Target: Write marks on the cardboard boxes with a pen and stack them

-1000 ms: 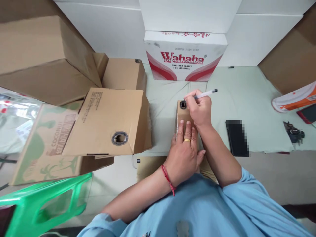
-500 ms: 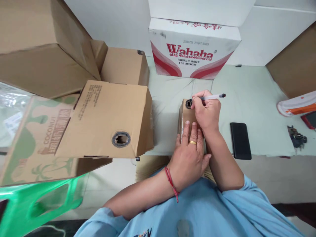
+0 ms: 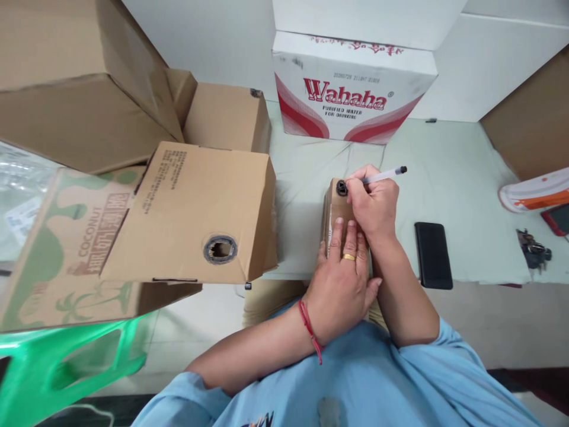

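Observation:
A small brown cardboard box [image 3: 341, 206] lies on the pale green cloth in front of me. At its far end is a dark ink drawing [image 3: 342, 188], a black ring with lines inside. My right hand [image 3: 374, 203] grips a pen [image 3: 384, 175] with a clear barrel and black end, its tip hidden by the fingers beside the drawing. My left hand [image 3: 344, 279] lies flat on the near part of the box, fingers stretched out. A gold ring and a red string bracelet are on that hand and wrist.
On the left stand a cardboard box with a dark-rimmed hole [image 3: 195, 207], a coconut carton [image 3: 89, 237] and a green plastic stool [image 3: 75, 367]. A white Wahaha carton [image 3: 351, 89] is at the back. To the right lie a black phone [image 3: 433, 255] and keys [image 3: 534, 249].
The inside of the drawn ring now shows more dark lines. My right hand has shifted very slightly with the pen, while my left hand stays on the box.

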A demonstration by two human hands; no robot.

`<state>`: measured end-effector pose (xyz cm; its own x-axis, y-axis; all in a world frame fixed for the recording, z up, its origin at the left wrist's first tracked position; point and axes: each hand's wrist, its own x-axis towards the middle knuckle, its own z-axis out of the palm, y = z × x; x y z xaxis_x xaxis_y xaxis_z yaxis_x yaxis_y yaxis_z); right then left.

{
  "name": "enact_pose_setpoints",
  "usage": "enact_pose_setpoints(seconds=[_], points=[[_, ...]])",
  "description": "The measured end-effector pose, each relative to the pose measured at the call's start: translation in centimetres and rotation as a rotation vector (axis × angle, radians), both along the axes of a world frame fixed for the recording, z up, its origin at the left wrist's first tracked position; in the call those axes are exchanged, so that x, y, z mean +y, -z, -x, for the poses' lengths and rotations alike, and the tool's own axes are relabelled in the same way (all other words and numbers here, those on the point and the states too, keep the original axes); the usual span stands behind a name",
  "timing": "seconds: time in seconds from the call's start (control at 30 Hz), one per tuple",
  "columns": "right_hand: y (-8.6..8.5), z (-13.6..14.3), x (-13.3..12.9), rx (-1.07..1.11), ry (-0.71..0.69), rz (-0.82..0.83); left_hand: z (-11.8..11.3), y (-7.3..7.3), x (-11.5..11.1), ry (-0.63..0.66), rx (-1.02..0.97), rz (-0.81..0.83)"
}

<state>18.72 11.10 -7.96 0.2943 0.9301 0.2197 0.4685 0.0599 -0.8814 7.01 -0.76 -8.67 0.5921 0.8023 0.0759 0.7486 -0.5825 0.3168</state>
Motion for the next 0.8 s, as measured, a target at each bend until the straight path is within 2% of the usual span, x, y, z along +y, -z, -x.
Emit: enact_pose_setpoints(seconds=[0.17, 0.33, 0.5, 0.67, 0.8], points=[[-0.09, 0.11, -0.21, -0.014, 0.020, -0.017, -0.01, 0.12, 0.02, -0.008, -0.016, 0.010], [0.36, -0.21, -0.33, 0.005, 0.123, -0.047, -0.03, -0.03, 0.02, -0.007, 0.002, -0.013], [0.88, -0.57, 0.08, 0.137, 0.071, -0.065, -0.05, -0.08, -0.04, -0.004, 0.001, 0.004], [0.61, -0.40, 0.20, 0.070, 0.069, 0.004, -0.09, 0.17, -0.07, -0.020, -0.008, 0.012], [0.63, -0.31, 0.13, 0.035, 0.100, -0.016, -0.09, 0.21, -0.07, -0.018, -0.011, 0.013]])
